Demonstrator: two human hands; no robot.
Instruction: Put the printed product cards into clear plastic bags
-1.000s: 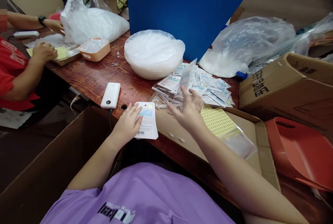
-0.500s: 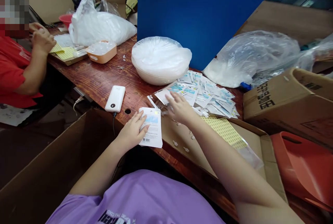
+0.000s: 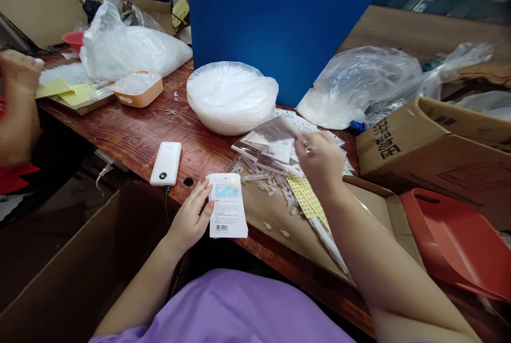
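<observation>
My left hand (image 3: pixel 190 217) lies against the left edge of a stack of white printed cards (image 3: pixel 228 212) at the table's front edge, its fingers stretched out and touching the cards. The top card carries blue pictures and a barcode. My right hand (image 3: pixel 321 159), slightly blurred, is closed on a clear plastic bag (image 3: pixel 275 127), lifted over the pile of packets. Below it lie bagged cards (image 3: pixel 277 151) and small translucent plastic pieces (image 3: pixel 275 186). Yellow sticker sheets (image 3: pixel 305 197) are partly hidden by my right forearm.
A bowl covered with plastic film (image 3: pixel 231 95) stands behind the packets, before a blue panel (image 3: pixel 279 24). A white power bank (image 3: pixel 165 164) lies left. Cardboard boxes (image 3: pixel 435 157) and a red plastic scoop-like bin (image 3: pixel 451 242) are right. A co-worker's hand (image 3: pixel 19 69) is far left.
My right hand has moved right and lifted the clear plastic bag, uncovering more small plastic pieces. The sticker sheets have shifted. My left hand stays at the card stack; the view has turned slightly right.
</observation>
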